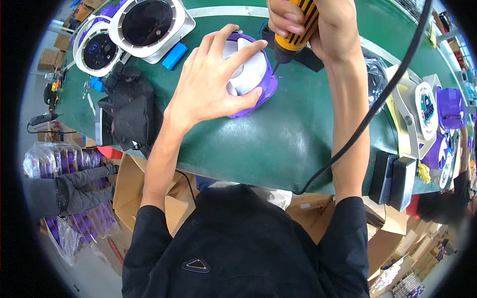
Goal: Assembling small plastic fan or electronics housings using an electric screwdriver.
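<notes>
A round plastic housing (254, 72), purple at the rim with white parts inside, stands on the green table in front of me. My left hand (211, 82) spans it from the left, thumb and fingers spread across its top and edge, gripping it. In my right hand (323, 30) is a yellow and black electric screwdriver (298, 27), held pointing down. Its bit comes down at the housing's right rim; whether it sits in a screw cannot be made out. My left palm hides the housing's left side.
Two white round-faced devices (149, 25) stand at the far left, near a blue block (175, 56) and a black mesh bag (131, 99). A black cable (367, 119) arcs past my right forearm. At right are an opened white device (422, 111) and dark boxes (401, 183).
</notes>
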Tool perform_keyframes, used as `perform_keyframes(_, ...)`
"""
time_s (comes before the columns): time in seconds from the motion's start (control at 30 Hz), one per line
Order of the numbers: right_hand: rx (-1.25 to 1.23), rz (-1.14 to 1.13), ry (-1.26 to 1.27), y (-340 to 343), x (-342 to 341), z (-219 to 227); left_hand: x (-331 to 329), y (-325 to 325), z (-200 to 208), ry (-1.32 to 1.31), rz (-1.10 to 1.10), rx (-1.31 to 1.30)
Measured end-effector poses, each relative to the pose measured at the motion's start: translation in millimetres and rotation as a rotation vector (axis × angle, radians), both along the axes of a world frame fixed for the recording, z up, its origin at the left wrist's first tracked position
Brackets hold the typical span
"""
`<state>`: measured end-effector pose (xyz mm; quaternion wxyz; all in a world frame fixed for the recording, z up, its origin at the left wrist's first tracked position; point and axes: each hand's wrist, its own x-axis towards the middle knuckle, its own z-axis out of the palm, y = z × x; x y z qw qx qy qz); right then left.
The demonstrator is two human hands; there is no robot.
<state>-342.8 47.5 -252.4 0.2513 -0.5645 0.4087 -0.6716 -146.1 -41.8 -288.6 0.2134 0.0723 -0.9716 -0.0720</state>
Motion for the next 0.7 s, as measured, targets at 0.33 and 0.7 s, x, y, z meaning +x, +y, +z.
perform_keyframes(0.33,0.127,0.003,-0.198,21,36,60,3,-4,1,-0.044,-0.023,0.056)
perform_keyframes(0.7,0.174,-0.224,-0.315,25,37,64,2,-4,1,-0.01,-0.049,0.07)
